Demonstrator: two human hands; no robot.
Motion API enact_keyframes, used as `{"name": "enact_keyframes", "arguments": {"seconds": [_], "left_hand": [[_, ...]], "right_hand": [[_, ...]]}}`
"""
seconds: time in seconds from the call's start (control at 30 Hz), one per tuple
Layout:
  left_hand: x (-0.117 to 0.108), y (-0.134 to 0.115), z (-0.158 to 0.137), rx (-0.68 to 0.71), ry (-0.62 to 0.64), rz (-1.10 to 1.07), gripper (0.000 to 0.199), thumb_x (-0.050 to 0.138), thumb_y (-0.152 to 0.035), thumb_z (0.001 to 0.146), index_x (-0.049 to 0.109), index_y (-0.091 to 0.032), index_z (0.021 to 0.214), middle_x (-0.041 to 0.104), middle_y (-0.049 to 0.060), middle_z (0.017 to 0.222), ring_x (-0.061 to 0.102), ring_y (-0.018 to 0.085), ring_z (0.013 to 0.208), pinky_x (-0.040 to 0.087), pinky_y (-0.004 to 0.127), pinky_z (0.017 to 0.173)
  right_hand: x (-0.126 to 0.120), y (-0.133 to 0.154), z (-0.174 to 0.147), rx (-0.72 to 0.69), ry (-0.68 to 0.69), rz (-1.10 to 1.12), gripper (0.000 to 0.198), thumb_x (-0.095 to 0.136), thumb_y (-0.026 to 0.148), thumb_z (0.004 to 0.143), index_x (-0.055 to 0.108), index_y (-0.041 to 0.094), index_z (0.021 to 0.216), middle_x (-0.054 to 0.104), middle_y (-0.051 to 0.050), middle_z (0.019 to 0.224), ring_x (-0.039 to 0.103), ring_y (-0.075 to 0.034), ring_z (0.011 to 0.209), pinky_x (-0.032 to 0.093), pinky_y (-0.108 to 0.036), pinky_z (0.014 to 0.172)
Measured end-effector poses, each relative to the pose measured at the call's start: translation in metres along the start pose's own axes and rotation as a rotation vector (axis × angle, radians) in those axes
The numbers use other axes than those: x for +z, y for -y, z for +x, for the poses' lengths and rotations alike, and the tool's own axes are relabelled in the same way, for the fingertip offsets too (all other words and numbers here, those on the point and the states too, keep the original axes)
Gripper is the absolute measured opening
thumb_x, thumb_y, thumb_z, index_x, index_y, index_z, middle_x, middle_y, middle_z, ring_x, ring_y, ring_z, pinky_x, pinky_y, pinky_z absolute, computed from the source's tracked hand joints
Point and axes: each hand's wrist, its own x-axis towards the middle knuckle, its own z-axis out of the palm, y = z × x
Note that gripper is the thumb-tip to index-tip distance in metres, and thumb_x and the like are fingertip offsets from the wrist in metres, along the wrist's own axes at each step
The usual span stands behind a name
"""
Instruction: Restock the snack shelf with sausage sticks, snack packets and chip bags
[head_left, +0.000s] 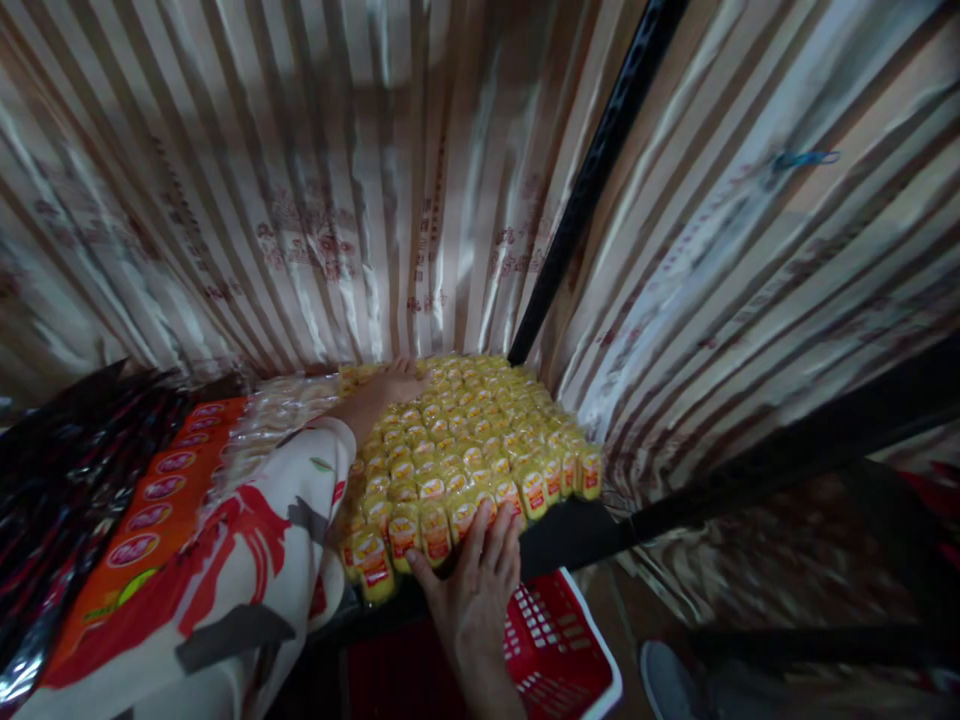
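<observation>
Many small yellow wrapped packets with red and white labels stand in tight rows on a dark shelf. Stretched across to the back left of these rows, my left hand lies on top of the packets, its fingers extended and slightly blurred. At the front edge, my right hand rests against the front row with thumb and fingers spread. Neither hand has closed around a packet. What kind of food or goods the packets hold is too unclear to tell.
An orange package, clear-wrapped pale goods and dark shiny packs lie to the left. Below the shelf edge is a red basket with a white rim. Black posts and striped printed sheeting stand behind.
</observation>
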Motion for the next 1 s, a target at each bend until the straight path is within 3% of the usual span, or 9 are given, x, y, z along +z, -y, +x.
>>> {"name": "enact_keyframes", "arguments": {"seconds": [0.2, 0.33, 0.47, 0.67, 0.8, 1.0], "left_hand": [[0.003, -0.005, 0.004, 0.001, -0.005, 0.027, 0.067, 0.016, -0.052, 0.092, 0.024, -0.013, 0.145, 0.020, 0.011, 0.154, 0.014, 0.022, 0.143, 0.010, 0.045, 0.115], [0.000, -0.034, 0.012, 0.117, -0.109, 0.012, 0.070, 0.009, -0.054, 0.091, 0.022, -0.012, 0.145, 0.013, 0.009, 0.155, 0.008, 0.021, 0.143, 0.008, 0.043, 0.116], [0.010, -0.063, 0.018, 0.203, -0.015, 0.005, 0.074, 0.007, -0.057, 0.089, 0.021, -0.011, 0.146, 0.013, 0.008, 0.156, 0.007, 0.021, 0.144, 0.007, 0.042, 0.117], [0.007, -0.069, 0.020, 0.203, -0.012, 0.017, 0.072, 0.007, -0.055, 0.090, 0.026, -0.010, 0.144, 0.021, 0.010, 0.154, 0.014, 0.021, 0.143, 0.011, 0.043, 0.116], [0.008, -0.084, 0.019, 0.253, -0.063, 0.015, 0.071, 0.008, -0.054, 0.091, 0.019, -0.010, 0.146, 0.011, 0.008, 0.156, 0.005, 0.020, 0.144, 0.003, 0.043, 0.117], [0.020, -0.105, 0.019, 0.280, 0.048, -0.010, 0.073, 0.012, -0.055, 0.089, 0.011, -0.011, 0.148, 0.004, 0.006, 0.156, 0.001, 0.018, 0.144, 0.002, 0.041, 0.117]], "right_hand": [[0.002, -0.001, -0.001, 0.002, -0.029, 0.008, 0.113, 0.037, 0.081, 0.071, 0.010, 0.002, 0.147, 0.016, -0.032, 0.149, 0.017, -0.045, 0.136, 0.034, -0.060, 0.096], [0.002, -0.002, -0.001, 0.004, -0.047, -0.008, 0.115, 0.039, 0.082, 0.070, 0.006, 0.003, 0.148, 0.017, -0.030, 0.149, 0.019, -0.045, 0.135, 0.036, -0.060, 0.094], [0.000, -0.001, 0.000, 0.010, -0.027, -0.038, 0.118, 0.041, 0.082, 0.068, 0.004, 0.004, 0.148, 0.018, -0.030, 0.148, 0.019, -0.044, 0.136, 0.037, -0.059, 0.094], [-0.004, 0.001, 0.001, 0.017, -0.005, -0.035, 0.119, 0.044, 0.081, 0.068, 0.003, 0.003, 0.148, 0.019, -0.031, 0.148, 0.019, -0.045, 0.136, 0.037, -0.059, 0.093], [-0.004, 0.001, 0.000, 0.029, 0.005, -0.023, 0.118, 0.044, 0.081, 0.068, 0.004, 0.004, 0.148, 0.016, -0.030, 0.149, 0.019, -0.045, 0.136, 0.036, -0.060, 0.094], [-0.005, 0.002, 0.001, 0.028, 0.011, -0.019, 0.117, 0.045, 0.080, 0.069, 0.003, 0.004, 0.148, 0.017, -0.031, 0.149, 0.018, -0.045, 0.136, 0.036, -0.060, 0.094]]}}
